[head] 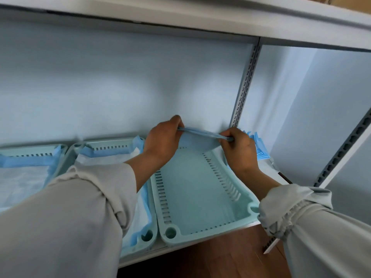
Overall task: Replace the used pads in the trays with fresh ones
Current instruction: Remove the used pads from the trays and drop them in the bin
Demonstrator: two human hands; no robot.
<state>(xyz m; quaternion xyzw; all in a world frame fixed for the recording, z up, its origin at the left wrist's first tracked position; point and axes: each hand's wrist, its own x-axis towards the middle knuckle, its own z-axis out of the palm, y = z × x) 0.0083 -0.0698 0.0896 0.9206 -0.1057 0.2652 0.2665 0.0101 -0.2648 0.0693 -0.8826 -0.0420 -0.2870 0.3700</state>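
Head view looks down onto a white shelf point(249, 224) where three pale green trays sit side by side, long axes running from the front edge toward the back wall point(120, 87). Both hands hold a folded blue pad point(200, 135) above the far end of the right tray point(192, 189), whose slotted floor is bare. The left hand point(162, 141) pinches the pad's left end and the right hand point(239, 147) grips its right end, so the pad stretches crosswise to the tray, sagging slightly toward the right. The middle tray point(108, 144) and the left tray point(62, 146) each hold a white pad with blue edging folded up their walls. More blue pads point(259, 145) lie stacked by the slotted metal upright point(245, 83). Brown wooden floor point(220, 257) shows below the shelf edge.
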